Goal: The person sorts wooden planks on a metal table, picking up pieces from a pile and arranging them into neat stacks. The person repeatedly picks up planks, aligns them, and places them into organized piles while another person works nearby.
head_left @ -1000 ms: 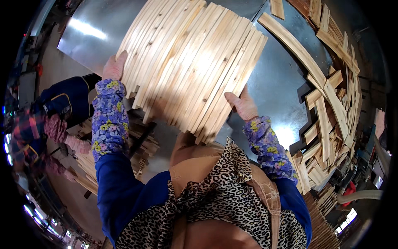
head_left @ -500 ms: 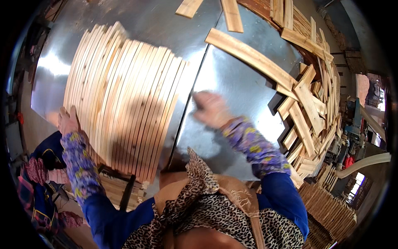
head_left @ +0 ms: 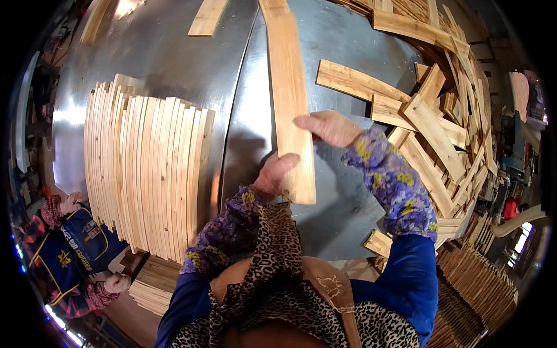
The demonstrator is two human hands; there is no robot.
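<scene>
Both my hands are closed on one long wooden board (head_left: 292, 93) that points away from me over the metal table. My left hand (head_left: 275, 173) grips its near left edge, thumb on top. Farther up, my right hand (head_left: 332, 129) holds the right edge, with the thumb on the face and the fingers underneath hidden. On the left stands a tight row of pale boards (head_left: 152, 174) set on edge; neither hand touches it. A loose pile of boards (head_left: 432, 133) lies to the right of my right hand.
The metal table (head_left: 241, 133) has a dark seam running through it. Single boards (head_left: 207, 17) lie at its far side. At the left a person in a dark blue apron (head_left: 87, 238) is beside the table. Stacked wood (head_left: 481, 284) stands at the lower right.
My left hand has left the row of boards and come to the middle. My right hand, bare before, has moved right, and both now hold a board. The view has shifted.
</scene>
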